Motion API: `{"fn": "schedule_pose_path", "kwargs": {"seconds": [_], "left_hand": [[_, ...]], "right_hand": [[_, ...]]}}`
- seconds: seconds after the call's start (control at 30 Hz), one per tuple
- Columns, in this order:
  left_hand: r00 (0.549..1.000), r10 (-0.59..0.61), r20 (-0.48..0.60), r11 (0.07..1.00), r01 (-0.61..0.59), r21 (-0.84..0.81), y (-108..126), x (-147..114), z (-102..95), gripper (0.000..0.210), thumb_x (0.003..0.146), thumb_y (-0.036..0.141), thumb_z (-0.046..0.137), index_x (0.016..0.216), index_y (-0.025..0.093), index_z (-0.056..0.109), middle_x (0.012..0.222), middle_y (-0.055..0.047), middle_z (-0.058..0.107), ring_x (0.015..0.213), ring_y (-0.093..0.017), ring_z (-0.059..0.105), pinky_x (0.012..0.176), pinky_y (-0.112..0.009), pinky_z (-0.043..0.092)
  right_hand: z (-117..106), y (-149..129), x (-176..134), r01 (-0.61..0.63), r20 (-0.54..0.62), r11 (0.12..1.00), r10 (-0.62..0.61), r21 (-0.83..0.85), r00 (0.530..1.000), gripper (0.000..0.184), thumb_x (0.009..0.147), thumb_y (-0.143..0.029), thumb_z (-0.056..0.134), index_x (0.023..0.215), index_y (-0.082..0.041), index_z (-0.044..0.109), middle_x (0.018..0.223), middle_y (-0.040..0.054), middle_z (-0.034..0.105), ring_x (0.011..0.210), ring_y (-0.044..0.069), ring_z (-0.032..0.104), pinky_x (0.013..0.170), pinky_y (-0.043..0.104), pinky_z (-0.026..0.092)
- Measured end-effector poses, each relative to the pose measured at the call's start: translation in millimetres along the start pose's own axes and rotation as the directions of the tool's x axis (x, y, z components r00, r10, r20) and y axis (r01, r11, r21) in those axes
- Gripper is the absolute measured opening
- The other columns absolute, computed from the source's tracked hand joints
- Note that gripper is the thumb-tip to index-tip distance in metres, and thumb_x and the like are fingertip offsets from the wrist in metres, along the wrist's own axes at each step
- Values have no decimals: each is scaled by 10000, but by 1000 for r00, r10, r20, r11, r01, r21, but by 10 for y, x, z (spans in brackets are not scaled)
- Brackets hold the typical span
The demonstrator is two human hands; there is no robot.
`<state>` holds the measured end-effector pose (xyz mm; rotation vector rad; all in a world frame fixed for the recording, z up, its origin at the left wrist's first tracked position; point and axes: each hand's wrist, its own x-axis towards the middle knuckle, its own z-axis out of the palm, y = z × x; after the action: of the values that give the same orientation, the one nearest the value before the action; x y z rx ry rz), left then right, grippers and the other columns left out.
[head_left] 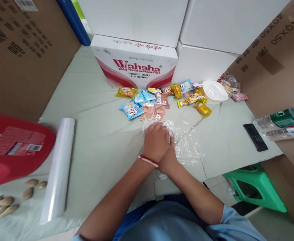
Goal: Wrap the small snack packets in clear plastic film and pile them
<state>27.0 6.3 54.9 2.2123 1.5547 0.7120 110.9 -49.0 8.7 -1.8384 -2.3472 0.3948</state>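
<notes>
My left hand point(155, 142), with a red and white beaded bracelet point(148, 161) at its wrist, lies across the top of my right hand point(169, 159). Its fingers appear laid flat over the other hand. Most of my right hand's fingers are hidden beneath it. Under and around both hands spreads crinkled clear plastic film point(187, 147) on the pale green table cover point(106, 144). Whether either hand grips the film cannot be made out. Just beyond the fingertips sit pink-wrapped snacks point(159, 112) and a blue snack packet point(131, 109).
A Wahaha carton point(137, 63) and white boxes point(207, 26) stand behind the snacks. A white bowl point(215, 91) is at back right. On the right lie a phone point(255, 137) and plastic bottles point(285, 118); left, a film roll point(59, 170), nuts point(6, 201) and a red container point(18, 150).
</notes>
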Motion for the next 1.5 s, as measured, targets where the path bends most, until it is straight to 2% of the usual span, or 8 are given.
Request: {"fn": "schedule_pose_path", "kwargs": {"seconds": [0.1, 0.27, 0.4, 0.6, 0.8, 1.03, 1.2, 1.5], "left_hand": [[982, -184, 33, 980, 181, 89, -290, 41, 203, 394, 1046, 265, 397, 1263, 184, 716, 1456, -136, 657, 1427, -319, 535, 1243, -582, 343], [992, -113, 55, 985, 105, 140, -553, -42, 297, 493, 1061, 339, 384, 1500, 208, 565, 1620, -116, 503, 1537, -307, 411, 1295, -616, 219], [992, -94, 79, 982, 80, 171, -528, -53, 304, 532, 1059, 347, 391, 1551, 182, 507, 1647, -131, 461, 1550, -315, 387, 1299, -623, 201], [992, -87, 89, 979, 69, 191, -551, -50, 320, 550, 1067, 355, 367, 1572, 169, 481, 1651, -140, 452, 1553, -311, 382, 1298, -630, 201], [990, -75, 120, 982, 52, 184, -568, -79, 339, 638, 1063, 492, 395, 1622, 185, 402, 1699, -131, 361, 1590, -310, 315, 1320, -619, 123], [982, -59, 179, 985, 27, 172, -579, -73, 326, 737, 1034, 589, 414, 1638, 170, 365, 1728, -136, 286, 1616, -326, 251, 1320, -642, 80], [985, -16, 171, 987, -11, 159, -648, -74, 256, 573, 1088, 431, 296, 1598, 221, 448, 1716, -102, 332, 1607, -291, 284, 1320, -628, 115], [989, -13, 149, 986, -12, 166, -741, -108, 231, 540, 1091, 408, 314, 1592, 267, 458, 1705, -88, 361, 1597, -295, 304, 1305, -683, 76]], "right_hand": [[4, 74, -159, 40, -28, 996, -38, 84, 999, 713, 992, -398, 608, 1641, -181, 408, 1732, 175, 295, 1619, 454, 179, 1265, 750, 148], [-279, 430, -265, 192, -81, 930, -176, 312, 981, 440, 1018, -386, 596, 1428, -228, 634, 1519, 164, 598, 1463, 325, 512, 1172, 561, 463], [-754, 612, 385, -15, -195, 965, 68, 260, 979, 390, 1081, -443, 450, 1295, -212, 680, 1262, 158, 716, 1215, 289, 665, 1038, 456, 557], [-852, 446, 1588, -265, 64, 962, 268, -60, 961, 674, 1008, -609, 490, 1470, -120, 513, 1410, 252, 646, 1300, 428, 591, 1010, 576, 529], [-938, 759, 1863, -379, -8, 923, 380, 64, 925, 513, 982, -521, 558, 1349, -165, 602, 1189, 192, 747, 1106, 363, 704, 916, 493, 565], [-1681, 1142, 1116, 102, -265, 922, 1, 374, 964, 543, 987, -451, 573, 1485, -240, 517, 1071, 67, 719, 896, 224, 675, 846, 409, 560], [-1340, 995, 595, 488, 76, 853, -507, 184, 859, 483, 942, -299, 657, 1422, -246, 639, 1064, 83, 717, 992, 249, 638, 964, 452, 521], [-642, 1274, 382, 516, 53, 823, -541, 237, 839, 400, 1057, -317, 555, 1439, -246, 650, 1323, 153, 696, 1205, 239, 652, 1040, 436, 532]]}}
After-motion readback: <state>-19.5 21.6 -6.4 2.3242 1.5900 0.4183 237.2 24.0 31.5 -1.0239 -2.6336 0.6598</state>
